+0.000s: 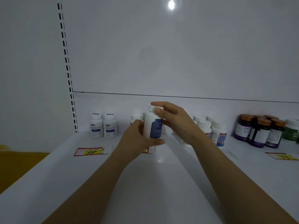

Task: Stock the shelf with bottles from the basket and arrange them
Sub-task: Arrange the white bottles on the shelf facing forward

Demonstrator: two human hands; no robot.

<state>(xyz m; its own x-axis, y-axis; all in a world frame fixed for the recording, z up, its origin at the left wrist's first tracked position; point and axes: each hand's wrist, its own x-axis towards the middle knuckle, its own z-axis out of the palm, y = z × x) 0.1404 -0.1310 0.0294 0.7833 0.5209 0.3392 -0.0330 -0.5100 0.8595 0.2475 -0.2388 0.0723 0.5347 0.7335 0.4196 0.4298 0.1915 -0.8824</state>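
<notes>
1. The bottle (152,125) is held between both hands, above the shelf (161,183) and clear of its surface. It is in front of the gap between the pair (103,126) of white bottles at the left and the white group (215,131) at the right.
2. Its long axis is close to upright, cap (152,108) on top. The blue label faces right of the camera, not squarely forward.
3. The left hand (137,136) grips the lower body from the left, with the thumb lying across under the base. The right hand (176,120) comes in from the right, its fingers curled over the cap and shoulder.
4. Both forearms reach forward from the near edge and meet at the bottle, so neither hand is clearly nearer to it.
5. A back bottle (137,118) stands against the rear wall, partly hidden by the left hand. The open spot seems to lie just beyond and below the held bottle.
6. Judgement: the next move is a short push forward and down, probably with a twist to bring the label to the front.
7. The basket is not in view. Dark jars (258,131) stand far to the right, well apart.
</notes>
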